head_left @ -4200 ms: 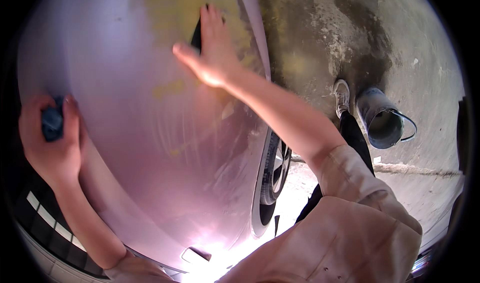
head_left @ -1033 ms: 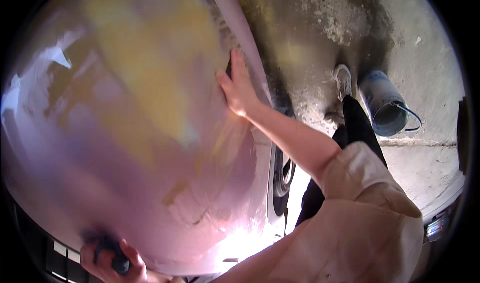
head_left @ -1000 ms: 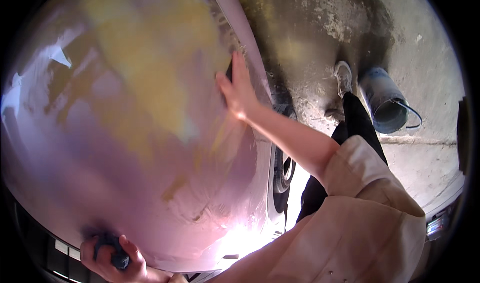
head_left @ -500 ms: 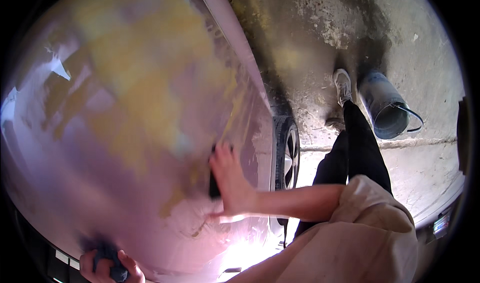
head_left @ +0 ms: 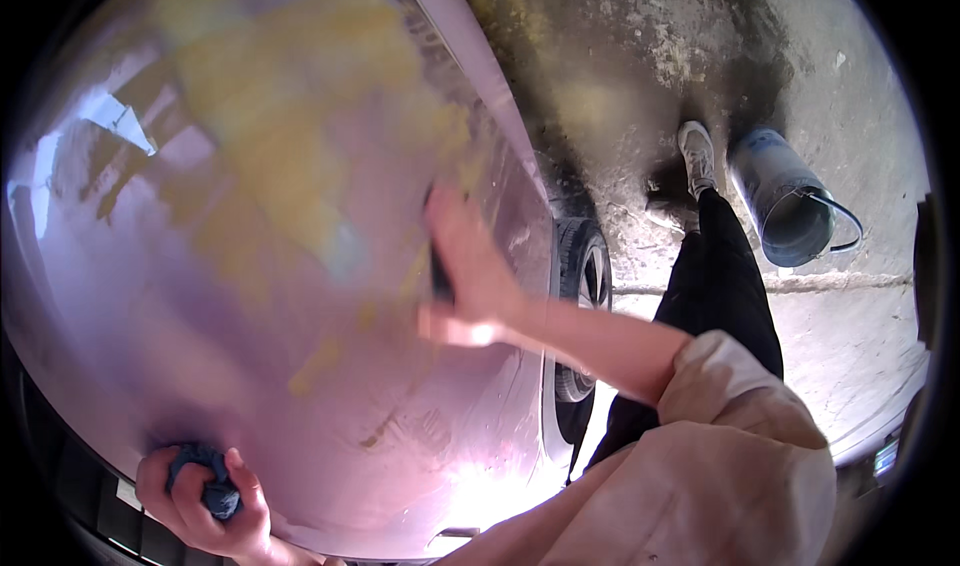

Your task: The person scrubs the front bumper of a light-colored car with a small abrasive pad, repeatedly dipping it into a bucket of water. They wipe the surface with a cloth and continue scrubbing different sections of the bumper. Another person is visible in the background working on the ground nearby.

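Observation:
My right hand (head_left: 485, 271) presses a black sanding block (head_left: 440, 278) onto the mauve car panel (head_left: 330, 351). Most of the block is hidden under the palm; only its dark left edge shows. The thumb points down and to the left, and the hand is blurred by motion. At the lower left, my left hand (head_left: 240, 531) grips a crumpled blue cloth (head_left: 205, 474) against the panel's near edge. Worn yellowish patches (head_left: 285, 161) spread over the panel, mainly beyond and to the left of my right hand.
A car wheel (head_left: 592, 271) stands below the panel's right edge. On the stained concrete floor (head_left: 640, 46), a grey bucket (head_left: 785, 201) with a dark handle stands right of my shoe (head_left: 697, 154). Bright light glares off the panel's lower right.
My right hand has slid away from me along the panel with the block. My left hand has come further into view with the cloth, moving slightly up and left.

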`<state>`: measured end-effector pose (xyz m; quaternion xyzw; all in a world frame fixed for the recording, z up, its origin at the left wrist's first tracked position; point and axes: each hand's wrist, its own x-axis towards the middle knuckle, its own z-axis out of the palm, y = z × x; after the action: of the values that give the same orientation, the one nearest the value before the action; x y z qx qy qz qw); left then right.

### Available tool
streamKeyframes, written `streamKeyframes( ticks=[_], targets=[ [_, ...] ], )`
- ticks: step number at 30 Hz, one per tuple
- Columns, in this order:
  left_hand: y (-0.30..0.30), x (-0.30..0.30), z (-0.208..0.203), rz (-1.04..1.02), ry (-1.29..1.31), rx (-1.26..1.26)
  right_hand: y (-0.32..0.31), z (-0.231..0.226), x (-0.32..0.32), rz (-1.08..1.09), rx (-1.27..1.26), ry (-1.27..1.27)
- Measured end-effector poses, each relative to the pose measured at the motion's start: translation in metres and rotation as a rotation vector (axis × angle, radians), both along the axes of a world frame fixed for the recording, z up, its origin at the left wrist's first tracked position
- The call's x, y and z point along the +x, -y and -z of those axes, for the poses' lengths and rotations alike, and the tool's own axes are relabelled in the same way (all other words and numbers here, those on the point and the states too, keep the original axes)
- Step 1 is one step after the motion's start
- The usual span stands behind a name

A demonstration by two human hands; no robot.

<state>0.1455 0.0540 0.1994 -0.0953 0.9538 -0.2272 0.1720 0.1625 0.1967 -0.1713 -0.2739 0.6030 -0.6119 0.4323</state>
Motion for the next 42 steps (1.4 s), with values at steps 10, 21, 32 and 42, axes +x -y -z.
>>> streamKeyframes(
  ticks=[10,21,32,42],
  targets=[
    [-0.027,-0.011,0.038,0.112,0.331,-0.038,-0.016,0.006,0.018,0.106,0.085,-0.025],
    [-0.025,-0.02,0.047,0.113,0.355,-0.044,-0.009,-0.028,0.004,0.113,0.094,-0.067],
    [-0.023,-0.021,0.057,0.127,0.361,0.054,-0.016,-0.031,0.013,0.095,-0.069,-0.012],
    [-0.021,-0.022,0.063,0.101,0.353,0.05,-0.016,-0.02,0.011,0.123,-0.032,0.045]
  ],
)
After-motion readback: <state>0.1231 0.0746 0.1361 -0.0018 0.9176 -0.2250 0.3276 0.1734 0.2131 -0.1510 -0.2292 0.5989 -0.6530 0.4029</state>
